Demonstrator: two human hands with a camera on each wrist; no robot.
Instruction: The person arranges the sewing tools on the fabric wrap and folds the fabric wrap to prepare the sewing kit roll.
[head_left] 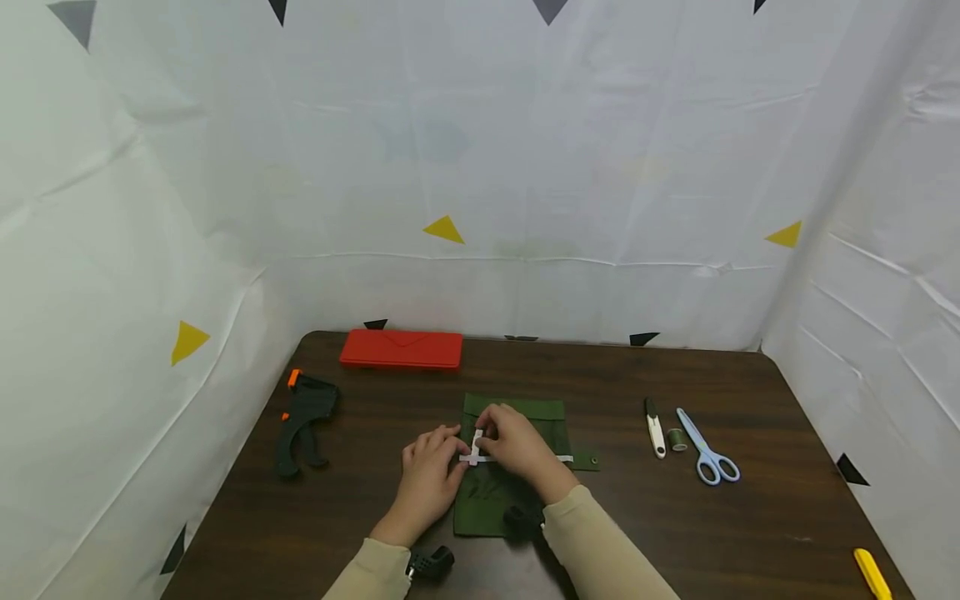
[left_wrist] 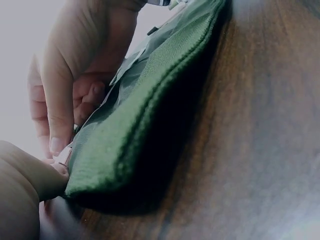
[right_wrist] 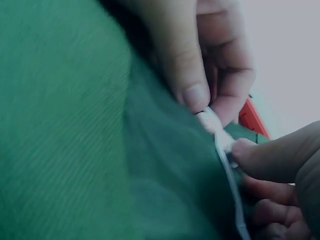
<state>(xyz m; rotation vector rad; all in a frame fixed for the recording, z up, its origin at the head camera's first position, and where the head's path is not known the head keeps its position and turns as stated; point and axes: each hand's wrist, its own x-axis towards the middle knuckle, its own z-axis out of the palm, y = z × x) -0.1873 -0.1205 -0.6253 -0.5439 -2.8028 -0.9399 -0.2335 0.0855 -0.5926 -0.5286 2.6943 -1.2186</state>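
Left hand (head_left: 431,468): we see fingers pinching white strip (head_left: 475,451)
Right hand (head_left: 516,442): pinching it too
Green cloth (head_left: 483,508): beneath, on counter (head_left: 315,525)

White sheeting (head_left: 525,158) with yellow, grey and black triangles (head_left: 446,229) backs and flanks a dark wood-grain table (head_left: 750,533).

On the brown wooden table (head_left: 375,408) we see a thin white strip (head_left: 486,459) across a flat green fabric pouch (head_left: 495,500); behind-left, a long red case (head_left: 402,350); left, a dark pistol-shaped clamp (head_left: 306,419); rightward, slim black-and-white snips (head_left: 655,429), a small green spool (head_left: 677,440), pale-blue scissors (head_left: 707,452); front right, a narrow yellow tool (head_left: 872,573).
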